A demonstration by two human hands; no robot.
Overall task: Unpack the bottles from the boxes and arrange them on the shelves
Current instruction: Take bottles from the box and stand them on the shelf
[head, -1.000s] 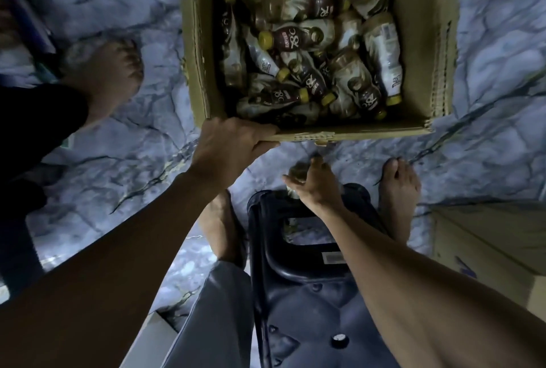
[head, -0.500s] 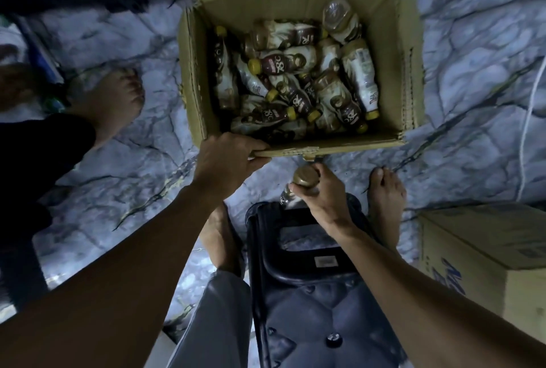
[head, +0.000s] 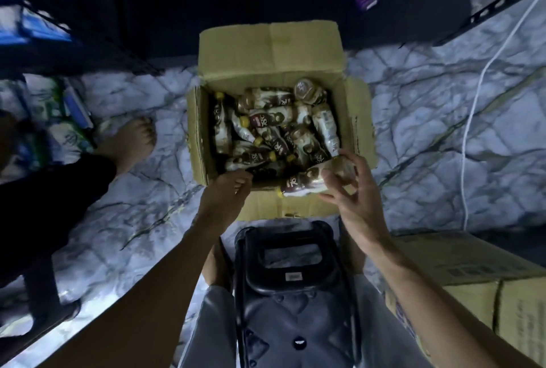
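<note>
open box on the marble floor, far flap up at 12 o'clock, bottles heaped inside. right hand has its grip round one bottle lying across the near rim at 5 o'clock. left hand curls at the 7 o'clock corner; what its grip holds cannot be told. a dark stool crowds the near edge.

Dim, cold bluish light fills the scene. The marble floor catches most of it and looks pale with mild glare, while the shelves and the space beneath them sink to near black. Inside the box the bottles look soft and murky. The right hand and its bottle show slight motion blur. Wide-angle distortion bends straight lines near the edges.
</note>
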